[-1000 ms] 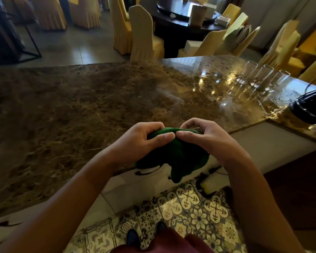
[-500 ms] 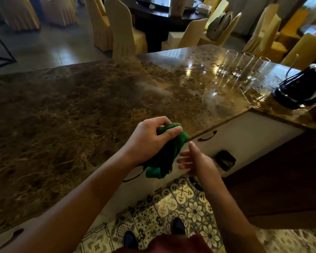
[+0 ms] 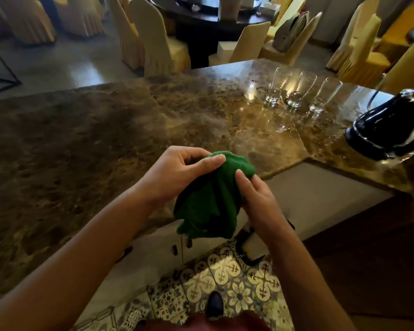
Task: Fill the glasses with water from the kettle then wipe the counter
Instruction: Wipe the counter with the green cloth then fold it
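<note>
Both hands bunch the green cloth [image 3: 210, 199] at frame centre, off the table [image 3: 81, 144] edge: the left hand [image 3: 177, 173] pinches its top, right hand [image 3: 256, 194] fingers curled round its side, probably gathering it for wiping. Glasses [image 3: 294, 91] and kettle [image 3: 392, 125] stand upper right, away from the wiping.

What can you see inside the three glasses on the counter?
The three glasses stand upright in a row on the marble counter beside the dark kettle. They look clear; glare and reflections hide whether they hold water.
</note>
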Motion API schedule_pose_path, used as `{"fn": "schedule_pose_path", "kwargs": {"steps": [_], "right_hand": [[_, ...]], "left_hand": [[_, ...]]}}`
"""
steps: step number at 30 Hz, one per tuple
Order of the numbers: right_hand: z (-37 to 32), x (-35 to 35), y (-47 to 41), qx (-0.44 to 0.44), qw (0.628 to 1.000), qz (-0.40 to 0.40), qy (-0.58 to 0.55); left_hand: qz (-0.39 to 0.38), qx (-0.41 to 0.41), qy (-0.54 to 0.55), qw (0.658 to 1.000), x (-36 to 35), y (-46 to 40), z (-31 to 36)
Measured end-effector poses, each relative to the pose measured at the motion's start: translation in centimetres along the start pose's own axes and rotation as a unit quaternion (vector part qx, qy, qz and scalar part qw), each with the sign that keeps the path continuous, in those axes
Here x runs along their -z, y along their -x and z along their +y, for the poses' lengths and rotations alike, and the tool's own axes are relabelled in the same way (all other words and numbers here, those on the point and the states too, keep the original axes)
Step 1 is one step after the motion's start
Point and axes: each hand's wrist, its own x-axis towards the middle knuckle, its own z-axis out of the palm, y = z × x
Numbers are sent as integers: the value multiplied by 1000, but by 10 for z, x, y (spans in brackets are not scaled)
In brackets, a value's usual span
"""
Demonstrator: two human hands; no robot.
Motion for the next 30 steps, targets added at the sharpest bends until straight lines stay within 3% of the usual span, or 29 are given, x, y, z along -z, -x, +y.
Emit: {"fn": "schedule_pose_path", "kwargs": {"steps": [4,7,13,17,22,30], "right_hand": [[-28,46,-42,63,997,-20,32],[-51,70,-80,110,991,-23,67],[-78,94,-161,139,984,-49,103],[-82,95,-216,91,992,-55,61],[-78,87,-286,-6,1000,8,-27],[-68,75,-395,-99,983,23,-154]], "left_hand": [[33,-13,-103,994,-10,-49,4],[16,-22,-181,983,-7,-86,4],[-2,5,-218,976,20,-154,-8],[20,43,-137,990,44,-193,-28],[63,53,-38,996,70,-244,-50],[203,29,-34,978,109,-344,-64]]}}
